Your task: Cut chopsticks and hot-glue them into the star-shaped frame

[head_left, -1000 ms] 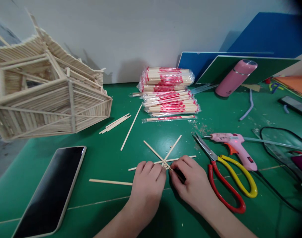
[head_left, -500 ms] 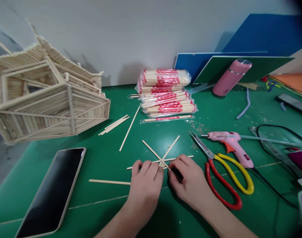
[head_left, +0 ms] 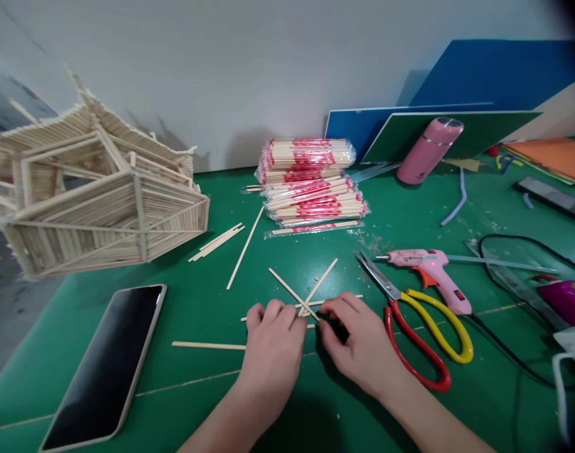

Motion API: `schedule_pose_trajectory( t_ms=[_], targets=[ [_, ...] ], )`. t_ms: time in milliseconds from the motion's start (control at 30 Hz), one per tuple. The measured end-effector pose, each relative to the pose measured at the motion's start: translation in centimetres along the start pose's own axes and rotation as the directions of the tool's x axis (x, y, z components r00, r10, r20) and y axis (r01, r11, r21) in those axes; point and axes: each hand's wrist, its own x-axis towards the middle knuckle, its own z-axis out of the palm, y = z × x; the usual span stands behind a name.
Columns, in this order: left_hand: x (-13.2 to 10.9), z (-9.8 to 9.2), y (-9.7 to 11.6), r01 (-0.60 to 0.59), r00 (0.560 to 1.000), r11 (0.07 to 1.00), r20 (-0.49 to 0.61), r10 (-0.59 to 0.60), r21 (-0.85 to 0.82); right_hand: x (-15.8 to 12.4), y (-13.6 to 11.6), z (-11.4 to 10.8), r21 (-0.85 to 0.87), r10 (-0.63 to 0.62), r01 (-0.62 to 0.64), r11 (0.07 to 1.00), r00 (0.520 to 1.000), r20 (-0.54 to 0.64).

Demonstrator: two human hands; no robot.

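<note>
Working w/ bare wooden chopsticks, crossed on green tabletop point(head_left: 197, 409) just beyond the gap btwn both hands. See R hand point(head_left: 356, 340) w/ thumb & index drawn together at near end of slanted chopstick point(head_left: 290, 290); looks pinched there. See L hand point(head_left: 275, 343) palm-down, fingers bent over the sticks; can't make out how tight or on which ones, tips being hidden.

Re handling: prob. v. light & fairly stiff, dry not slippery, but thin enough to roll or to snap if bent hard. Best to take hold w/ thumb & index near an end, or pin close to the crossing to limit pivoting; avoid pushing mid-length w/o support.

Re position: find slanted chopstick running from far L side down to R fingertips. Note 2nd chopstick point(head_left: 325, 276) leaning opp. way, crossing it just ahead of the hands. Also spot flatter chopstick point(head_left: 317, 302) behind, partly hidden by L knuckles & R index, plus loose chopstick point(head_left: 207, 345) sticking out L of L hand.

Nearby: to R of R hand, red/yellow-handled scissors point(head_left: 384, 281) & pink hot glue gun point(head_left: 441, 274); far L, chopstick-built model house point(head_left: 99, 220), w/ smartphone point(head_left: 106, 358) in front; behind, wrapped chopstick packets point(head_left: 311, 189) by wall, approx. centre.
</note>
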Motion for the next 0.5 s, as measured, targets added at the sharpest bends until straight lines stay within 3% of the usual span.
schedule_pose_trajectory(
  t_ms=[133, 233, 300, 367, 500],
  targets=[
    [0.1, -0.5, 0.2, -0.035, 0.999, 0.998, -0.015, 0.036, 0.052, -0.4, 2.0, -3.2, -0.021, 0.048, -0.055, 0.998, 0.967, -0.251],
    [0.2, -0.7, 0.6, -0.077, 0.996, 0.988, -0.032, 0.082, 0.137, -1.1, 5.1, -6.5, -0.162, 0.199, -0.281, 0.946, 0.898, -0.392],
    [0.4, -0.8, 0.8, -0.103, 0.993, 0.976, -0.033, 0.111, 0.193, -1.8, 7.3, -8.5, -0.298, 0.269, -0.447, 0.844, 0.832, -0.485],
    [0.5, -0.8, 1.1, -0.127, 0.990, 0.967, -0.032, 0.137, 0.223, -2.4, 9.0, -9.9, -0.330, 0.299, -0.507, 0.796, 0.804, -0.514],
    [0.7, -0.8, 1.5, -0.178, 0.983, 0.957, -0.009, 0.185, 0.229, -3.0, 11.0, -11.0, -0.353, 0.375, -0.542, 0.763, 0.815, -0.442]
  ],
)
